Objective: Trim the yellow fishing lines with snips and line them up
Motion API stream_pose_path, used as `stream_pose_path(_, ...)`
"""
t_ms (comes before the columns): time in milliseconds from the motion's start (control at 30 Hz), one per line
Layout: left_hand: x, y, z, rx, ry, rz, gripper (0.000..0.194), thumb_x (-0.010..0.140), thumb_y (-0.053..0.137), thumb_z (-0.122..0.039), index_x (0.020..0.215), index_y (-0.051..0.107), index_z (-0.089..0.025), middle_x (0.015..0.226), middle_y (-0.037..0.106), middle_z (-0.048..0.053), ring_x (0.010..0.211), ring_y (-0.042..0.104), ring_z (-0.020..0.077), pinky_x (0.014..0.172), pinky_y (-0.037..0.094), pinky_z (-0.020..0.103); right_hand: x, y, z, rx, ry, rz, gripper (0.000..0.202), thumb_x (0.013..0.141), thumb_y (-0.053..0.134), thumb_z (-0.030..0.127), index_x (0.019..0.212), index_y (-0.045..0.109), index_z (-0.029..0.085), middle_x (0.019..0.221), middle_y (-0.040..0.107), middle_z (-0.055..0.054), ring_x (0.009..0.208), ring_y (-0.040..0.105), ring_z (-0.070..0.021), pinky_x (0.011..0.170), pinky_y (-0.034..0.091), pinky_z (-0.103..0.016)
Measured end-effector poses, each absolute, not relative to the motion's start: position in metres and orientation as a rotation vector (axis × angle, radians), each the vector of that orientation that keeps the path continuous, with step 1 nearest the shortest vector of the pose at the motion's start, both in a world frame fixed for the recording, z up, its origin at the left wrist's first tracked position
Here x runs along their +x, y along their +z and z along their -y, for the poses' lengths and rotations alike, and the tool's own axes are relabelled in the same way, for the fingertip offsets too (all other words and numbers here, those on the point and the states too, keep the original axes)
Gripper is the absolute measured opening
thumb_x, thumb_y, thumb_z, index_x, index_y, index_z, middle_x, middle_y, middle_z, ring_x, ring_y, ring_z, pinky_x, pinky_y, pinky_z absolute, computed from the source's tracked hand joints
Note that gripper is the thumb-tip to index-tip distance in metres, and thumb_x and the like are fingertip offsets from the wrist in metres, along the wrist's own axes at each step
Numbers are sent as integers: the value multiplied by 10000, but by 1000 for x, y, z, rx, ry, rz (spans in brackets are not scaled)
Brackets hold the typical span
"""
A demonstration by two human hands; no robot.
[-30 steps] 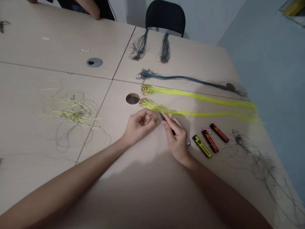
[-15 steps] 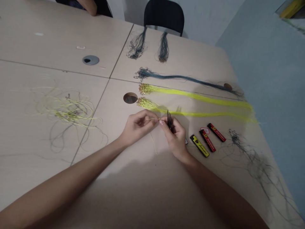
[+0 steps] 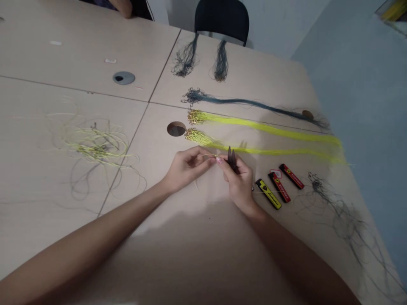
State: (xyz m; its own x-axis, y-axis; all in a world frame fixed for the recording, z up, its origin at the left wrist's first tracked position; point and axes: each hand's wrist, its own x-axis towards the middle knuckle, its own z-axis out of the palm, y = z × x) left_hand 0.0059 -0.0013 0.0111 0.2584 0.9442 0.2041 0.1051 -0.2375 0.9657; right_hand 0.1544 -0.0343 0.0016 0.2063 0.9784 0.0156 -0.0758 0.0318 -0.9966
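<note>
My left hand (image 3: 190,167) pinches a thin yellow cord (image 3: 208,155) near the middle of the view. Facing it, my right hand (image 3: 237,176) holds the same cord between thumb and forefinger, close to the left fingertips. Small dark scissors (image 3: 232,158) rest within the right hand, blades pointing up and away. Just beyond my hands lies one yellow cord bundle (image 3: 273,152) with gold hooks at its left end. A second yellow bundle (image 3: 270,129) runs behind it.
Three lighters (image 3: 269,194) lie right of my right hand. Dark cords (image 3: 341,216) tangle at the right, yellow ones (image 3: 98,144) at the left. Behind are teal bundles (image 3: 251,102), a table hole (image 3: 176,128), a chair (image 3: 221,19) and a person's arm (image 3: 122,6).
The view has shifted slightly, moving the table items a little rightward. My fingertips stay close together on the cord, whose hanging end has swung left. The scissors are still in my right hand.
</note>
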Motion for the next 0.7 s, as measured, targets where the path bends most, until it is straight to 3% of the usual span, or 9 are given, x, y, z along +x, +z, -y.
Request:
stream_pose_path(200,5,14,3,1590,1034,-991,170,810,665,-299,760,628,-141,522,287,-92,482,264,56,469,242,187,156,0,35,-1208,1080,1074,190,811,697,391,821,690,202,726,588,1,607,471,-102,517,356,-238)
stream_pose_path(700,4,17,3,1554,964,-1002,214,791,682,-341,721,596,-158,486,258,-103,452,213,53,443,175,201,156,0,35,-1248,1107,1094,218,801,638,420,779,578,211,609,409,46,572,406,-106,496,319,-232)
